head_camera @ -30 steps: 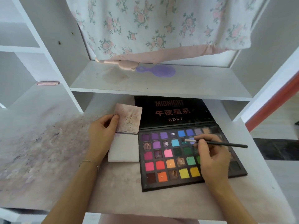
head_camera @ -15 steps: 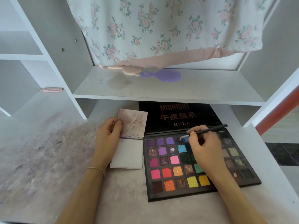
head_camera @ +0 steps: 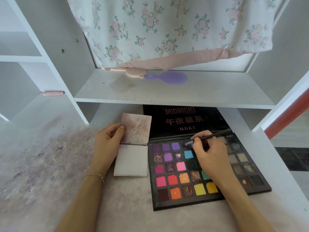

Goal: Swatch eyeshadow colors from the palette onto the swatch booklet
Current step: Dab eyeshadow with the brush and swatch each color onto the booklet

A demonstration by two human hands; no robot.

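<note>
The table (head_camera: 130,206) carries the open palette (head_camera: 207,196), its pans filled with colours; the swatch booklet (head_camera: 132,162) lies just left of it, blank lower page showing. The left hand (head_camera: 107,144) pinches the upper page back. The right hand (head_camera: 210,158) is clamped on the brush (head_camera: 212,136) — shaft slanting up-right, tip in a top-row pan — so the blank page lies down-left of that grip.

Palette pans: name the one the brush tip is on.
The dark pan in the top row, right of the three purples; the brush in the right hand touches only it.
</note>
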